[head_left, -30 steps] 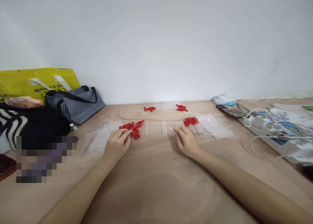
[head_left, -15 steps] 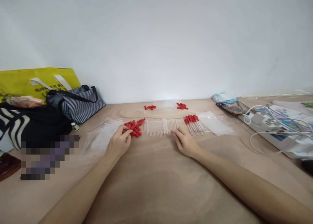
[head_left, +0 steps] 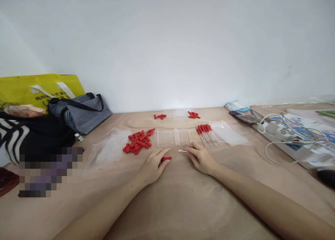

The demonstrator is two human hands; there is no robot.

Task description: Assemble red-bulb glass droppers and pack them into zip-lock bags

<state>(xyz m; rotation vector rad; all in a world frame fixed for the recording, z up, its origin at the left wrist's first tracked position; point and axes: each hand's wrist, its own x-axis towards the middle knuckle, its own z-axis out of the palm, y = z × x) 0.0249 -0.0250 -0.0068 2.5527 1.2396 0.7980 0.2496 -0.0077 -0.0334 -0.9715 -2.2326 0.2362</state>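
My left hand (head_left: 154, 165) is closed around a red rubber dropper bulb (head_left: 166, 158), its narrow neck pointing right. Between the thumb and fingers of my right hand (head_left: 200, 158) is a thin clear dropper tube (head_left: 182, 150), its end pointing left towards the bulb; the two are apart. Just beyond my hands lies a row of clear dropper tubes (head_left: 170, 138). To its left is a pile of loose red bulbs (head_left: 137, 142). On its right, several assembled droppers (head_left: 206, 133) with red bulbs lie side by side.
Clear plastic bags lie at left (head_left: 108, 147) and right (head_left: 230, 133). Near the wall are more red bulbs (head_left: 159, 116) and tubes (head_left: 180, 115). A striped bag (head_left: 83, 112) and yellow bag (head_left: 23, 86) stand left; a power strip (head_left: 288, 137) with cables lies right.
My left hand has moved right and nearer from the bulb pile, carrying a red bulb. My right hand has drawn a tube slightly nearer, away from the row.
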